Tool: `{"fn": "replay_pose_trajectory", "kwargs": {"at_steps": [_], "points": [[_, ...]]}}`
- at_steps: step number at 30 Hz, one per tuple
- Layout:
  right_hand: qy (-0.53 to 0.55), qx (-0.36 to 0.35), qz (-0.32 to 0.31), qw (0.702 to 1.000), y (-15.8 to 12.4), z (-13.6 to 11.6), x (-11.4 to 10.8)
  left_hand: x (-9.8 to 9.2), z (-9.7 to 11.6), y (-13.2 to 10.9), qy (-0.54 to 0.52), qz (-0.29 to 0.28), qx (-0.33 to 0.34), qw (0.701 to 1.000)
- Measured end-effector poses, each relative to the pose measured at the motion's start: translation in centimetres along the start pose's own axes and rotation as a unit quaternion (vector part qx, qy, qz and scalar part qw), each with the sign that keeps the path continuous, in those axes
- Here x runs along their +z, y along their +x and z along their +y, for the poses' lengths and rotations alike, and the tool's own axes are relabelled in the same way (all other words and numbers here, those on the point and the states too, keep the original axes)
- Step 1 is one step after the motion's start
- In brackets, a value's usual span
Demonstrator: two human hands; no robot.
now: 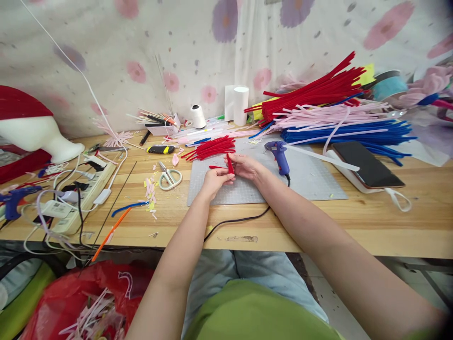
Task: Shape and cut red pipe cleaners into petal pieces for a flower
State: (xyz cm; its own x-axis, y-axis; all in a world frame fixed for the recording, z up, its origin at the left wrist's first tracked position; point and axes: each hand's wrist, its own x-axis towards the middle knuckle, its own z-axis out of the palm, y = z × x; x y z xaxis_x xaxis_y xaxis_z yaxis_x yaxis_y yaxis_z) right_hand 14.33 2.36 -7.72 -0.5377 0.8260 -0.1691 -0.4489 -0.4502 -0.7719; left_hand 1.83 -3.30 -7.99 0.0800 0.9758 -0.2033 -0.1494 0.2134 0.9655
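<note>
Left hand [218, 181] and right hand [247, 166]: pinching red fuzzy strip [230, 165] between them. Just beyond hands: short red stems [214, 148], bundled. Left of left hand: scissors [168, 175]. Right of right hand: blue glue gun [280, 157]. Beneath: grey mat [311, 182].

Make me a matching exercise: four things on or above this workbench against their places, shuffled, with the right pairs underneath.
1. Scissors
2. Red pipe-cleaner piece
3. White thread spool
4. Smartphone

A. Standing upright near the floral curtain
B. Right of the cutting mat, dark screen up
C. On the wood, left of the mat
D. Between left hand and right hand

Pairs: 1-C, 2-D, 3-A, 4-B
</note>
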Motion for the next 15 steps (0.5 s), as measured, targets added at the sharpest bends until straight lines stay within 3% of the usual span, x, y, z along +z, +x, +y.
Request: {"fn": "replay_pose_trajectory", "kwargs": {"at_steps": [7, 15], "points": [[0.018, -0.017, -0.006, 1.000, -0.12, 0.17, -0.13, -0.01, 0.49, -0.31, 0.018, -0.017, -0.012, 1.000], [0.054, -0.033, 0.049, 0.997, -0.01, 0.15, 0.60, 0.09, 0.21, -0.03, 0.012, -0.013, -0.007, 1.000]]}}
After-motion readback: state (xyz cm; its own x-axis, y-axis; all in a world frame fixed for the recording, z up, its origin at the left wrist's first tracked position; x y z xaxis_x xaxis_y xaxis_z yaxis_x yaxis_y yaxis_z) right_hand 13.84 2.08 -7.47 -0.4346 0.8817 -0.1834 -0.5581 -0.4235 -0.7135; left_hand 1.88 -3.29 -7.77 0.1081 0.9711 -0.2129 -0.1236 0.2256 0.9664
